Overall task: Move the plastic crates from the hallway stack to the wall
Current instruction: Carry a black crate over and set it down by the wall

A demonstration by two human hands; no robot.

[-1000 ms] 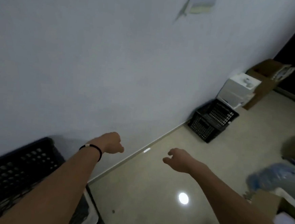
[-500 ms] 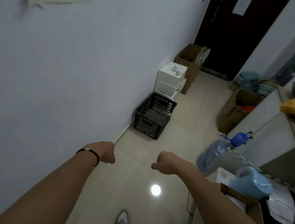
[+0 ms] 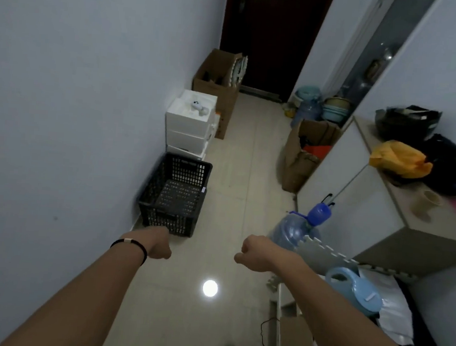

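Observation:
One black plastic crate (image 3: pixel 174 196) stands on the floor against the left wall (image 3: pixel 76 106), upright and with nothing in it. Both my arms reach forward above the floor, just short of it. My left hand (image 3: pixel 158 245), with a black band on the wrist, hangs in front of the crate's near side with its fingers curled under and holds nothing. My right hand (image 3: pixel 253 255) is level with it, further right over the bare tiles, also curled and without anything in it. No hallway stack of crates is in view.
White stacked boxes (image 3: pixel 191 126) and an open cardboard box (image 3: pixel 217 82) line the left wall behind the crate. On the right are a water bottle (image 3: pixel 296 227), a cardboard box (image 3: pixel 304 154), a low cabinet (image 3: pixel 370 189) and a blue jug (image 3: pixel 354 289). A dark door (image 3: pixel 272 40) closes the hallway.
The view has swung right from the wall to look down the hallway. The crate by the wall is now nearer, and my fingers have curled tighter.

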